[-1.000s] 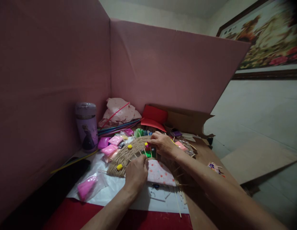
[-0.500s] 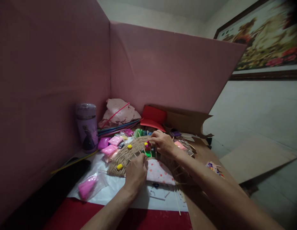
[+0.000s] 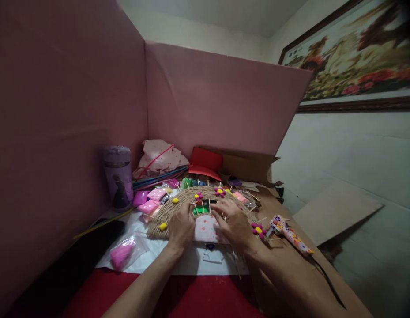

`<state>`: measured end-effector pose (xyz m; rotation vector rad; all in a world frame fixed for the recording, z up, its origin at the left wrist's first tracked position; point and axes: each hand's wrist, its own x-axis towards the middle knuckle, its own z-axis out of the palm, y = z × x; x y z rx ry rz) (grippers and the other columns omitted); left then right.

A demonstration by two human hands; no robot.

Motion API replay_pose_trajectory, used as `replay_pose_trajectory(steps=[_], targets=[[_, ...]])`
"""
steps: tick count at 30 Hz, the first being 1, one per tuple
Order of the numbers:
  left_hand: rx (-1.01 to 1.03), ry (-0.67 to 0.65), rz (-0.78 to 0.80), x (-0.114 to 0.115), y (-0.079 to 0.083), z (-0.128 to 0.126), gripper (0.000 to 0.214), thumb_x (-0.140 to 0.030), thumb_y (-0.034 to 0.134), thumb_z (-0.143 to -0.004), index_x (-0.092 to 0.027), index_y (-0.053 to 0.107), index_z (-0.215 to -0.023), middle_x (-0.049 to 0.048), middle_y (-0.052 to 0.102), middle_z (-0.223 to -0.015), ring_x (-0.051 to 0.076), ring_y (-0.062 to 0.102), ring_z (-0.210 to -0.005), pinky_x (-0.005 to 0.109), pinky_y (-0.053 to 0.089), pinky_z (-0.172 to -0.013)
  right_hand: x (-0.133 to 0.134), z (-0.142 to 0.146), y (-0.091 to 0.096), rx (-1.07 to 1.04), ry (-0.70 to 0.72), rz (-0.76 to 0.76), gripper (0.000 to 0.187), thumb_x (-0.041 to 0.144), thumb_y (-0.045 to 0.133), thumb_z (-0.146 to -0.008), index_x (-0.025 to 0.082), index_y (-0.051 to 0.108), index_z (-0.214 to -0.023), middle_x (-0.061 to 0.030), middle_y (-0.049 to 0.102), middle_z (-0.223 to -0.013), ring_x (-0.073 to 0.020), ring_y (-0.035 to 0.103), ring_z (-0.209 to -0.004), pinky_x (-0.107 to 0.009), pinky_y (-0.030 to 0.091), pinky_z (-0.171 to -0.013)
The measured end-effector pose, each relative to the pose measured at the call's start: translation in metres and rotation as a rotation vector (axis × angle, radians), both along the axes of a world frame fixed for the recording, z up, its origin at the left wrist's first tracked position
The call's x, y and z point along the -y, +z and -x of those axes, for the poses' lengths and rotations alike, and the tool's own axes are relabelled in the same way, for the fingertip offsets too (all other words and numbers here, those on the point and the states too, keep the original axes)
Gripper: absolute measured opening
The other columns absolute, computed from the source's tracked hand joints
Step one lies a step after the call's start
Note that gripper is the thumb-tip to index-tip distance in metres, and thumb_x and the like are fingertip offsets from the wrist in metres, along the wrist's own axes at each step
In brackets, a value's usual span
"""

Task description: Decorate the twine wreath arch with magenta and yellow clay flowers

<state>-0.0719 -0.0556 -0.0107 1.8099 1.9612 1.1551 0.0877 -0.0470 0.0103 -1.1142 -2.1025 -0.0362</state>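
In front of me lies an arch wound with brown twine (image 3: 185,194), with thin wooden sticks crossing it. Purple clay flowers with yellow centres (image 3: 258,230) and loose yellow clay pieces (image 3: 175,200) are set on it. A semicircle of pale dotted cloth (image 3: 206,229) fills its lower middle. My left hand (image 3: 182,226) is closed at the arch's inner left edge, fingertips by a stick. My right hand (image 3: 234,221) has its fingers bent around the inner right side, covering part of the twine and cloth. Green clay (image 3: 201,211) shows through the gap between the hands.
A flower-patterned glue gun (image 3: 291,236) with a black cord lies on cardboard at the right. Bags of pink clay (image 3: 150,206) and a purple tumbler (image 3: 118,179) stand left. Pink panels (image 3: 218,101) rise behind, and a loose bag of pink clay (image 3: 121,255) lies front left.
My right hand has come down from the flower at the arch's top to its inner right side, uncovering more purple flowers. My left hand has shifted slightly left. The view has turned right, showing the glue gun.
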Motion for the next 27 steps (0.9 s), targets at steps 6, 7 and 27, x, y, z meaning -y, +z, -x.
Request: replay_pose_trajectory(steps=[6,7,27], targets=[[-0.09,0.062,-0.024,0.005,0.004,-0.005,0.027,-0.03,0.035,-0.091,-0.022,0.06,-0.094,0.0061,0.069,-0.083,0.02,0.061,-0.077,0.027,0.03,-0.062,-0.023,0.007,-0.002,0.035,-0.071,-0.023,0.018,0.014,0.053,-0.083,0.021,0.068,-0.089,-0.0064,0.06,-0.086,-0.0204,0.05,-0.086,-0.034,0.04,-0.077],[-0.113,0.061,-0.027,0.006,0.004,-0.006,0.027,-0.029,0.035,-0.091,-0.023,0.06,-0.096,0.0061,0.069,-0.083,0.02,0.062,-0.077,0.027,0.03,-0.061,-0.031,0.009,-0.001,0.042,-0.082,-0.024,0.019,0.014,0.053,-0.083,0.021,0.069,-0.088,-0.0065,0.06,-0.086,-0.0205,0.049,-0.086,-0.034,0.04,-0.077],[-0.196,0.028,0.014,0.011,0.002,-0.01,0.025,-0.021,0.035,-0.089,-0.021,0.061,-0.092,0.0078,0.069,-0.08,0.022,0.063,-0.075,0.029,0.032,-0.062,-0.067,0.029,-0.007,0.169,-0.093,0.011,0.014,0.017,0.055,-0.083,0.019,0.069,-0.085,-0.0083,0.06,-0.089,-0.0209,0.049,-0.087,-0.033,0.039,-0.077]])
